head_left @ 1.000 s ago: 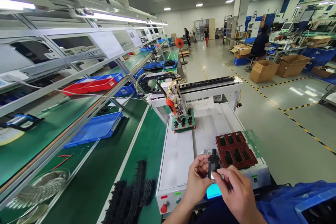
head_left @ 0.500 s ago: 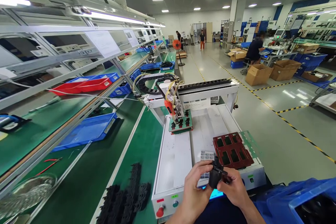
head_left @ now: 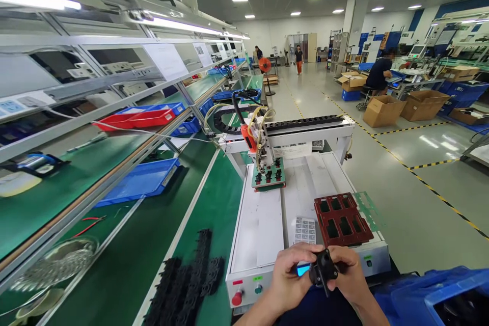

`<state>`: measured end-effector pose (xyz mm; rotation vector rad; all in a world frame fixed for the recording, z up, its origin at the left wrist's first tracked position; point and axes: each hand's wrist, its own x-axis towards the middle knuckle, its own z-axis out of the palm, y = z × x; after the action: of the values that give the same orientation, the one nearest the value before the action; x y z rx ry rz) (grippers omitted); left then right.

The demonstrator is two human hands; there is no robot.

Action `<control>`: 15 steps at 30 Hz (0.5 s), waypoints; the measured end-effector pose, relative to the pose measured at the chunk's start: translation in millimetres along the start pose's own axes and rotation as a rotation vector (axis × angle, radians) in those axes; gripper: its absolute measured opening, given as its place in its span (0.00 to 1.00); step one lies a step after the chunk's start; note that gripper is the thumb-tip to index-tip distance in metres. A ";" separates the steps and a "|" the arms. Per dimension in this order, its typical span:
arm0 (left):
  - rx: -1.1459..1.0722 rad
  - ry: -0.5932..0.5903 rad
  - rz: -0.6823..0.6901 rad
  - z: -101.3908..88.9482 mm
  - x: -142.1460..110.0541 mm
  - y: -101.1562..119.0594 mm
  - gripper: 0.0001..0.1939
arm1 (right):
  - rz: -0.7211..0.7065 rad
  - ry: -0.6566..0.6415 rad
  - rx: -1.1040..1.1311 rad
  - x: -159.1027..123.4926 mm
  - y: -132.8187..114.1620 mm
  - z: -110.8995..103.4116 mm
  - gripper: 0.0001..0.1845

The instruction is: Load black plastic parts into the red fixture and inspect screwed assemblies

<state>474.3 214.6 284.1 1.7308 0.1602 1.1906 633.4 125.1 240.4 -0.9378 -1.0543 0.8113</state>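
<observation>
Both my hands hold one small black plastic part (head_left: 323, 268) in front of the white machine's control panel (head_left: 252, 285). My left hand (head_left: 292, 277) grips it from the left with fingers curled over its top. From the right, my right hand (head_left: 348, 277) pinches it. Just beyond the hands lies a dark red fixture tray (head_left: 342, 219) with several empty pockets. Next to the tray sits a small sheet of labels (head_left: 304, 229).
The machine's head (head_left: 260, 145) hangs over a green fixture (head_left: 268, 177) with several black parts. Black parts (head_left: 191, 280) lie piled on the green belt at left. A blue bin (head_left: 439, 298) is at lower right. Blue trays line the shelves; people stand far off.
My hands have dropped lower and nearer to me, and the black part has been turned so its round face points toward me. The machine head shifted slightly.
</observation>
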 end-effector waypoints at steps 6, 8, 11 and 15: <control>-0.090 -0.026 0.100 -4.9 -5.1 -5.2 0.19 | -0.098 -0.020 -0.134 -4.9 -3.3 6.4 0.22; -0.117 -0.040 0.128 -7.3 -6.9 -4.7 0.19 | -0.135 -0.045 -0.217 -7.6 -5.1 5.8 0.26; -0.090 -0.109 0.123 -10.9 -8.8 0.9 0.19 | -0.193 -0.078 -0.374 -19.2 -10.6 2.1 0.34; 0.122 -0.287 -0.027 -16.7 -25.3 4.8 0.31 | -0.102 0.049 -0.558 -28.1 -14.7 25.7 0.27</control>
<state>446.7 208.2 272.2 1.9791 0.0833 0.9160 602.2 100.3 249.5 -1.3502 -1.3035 0.4074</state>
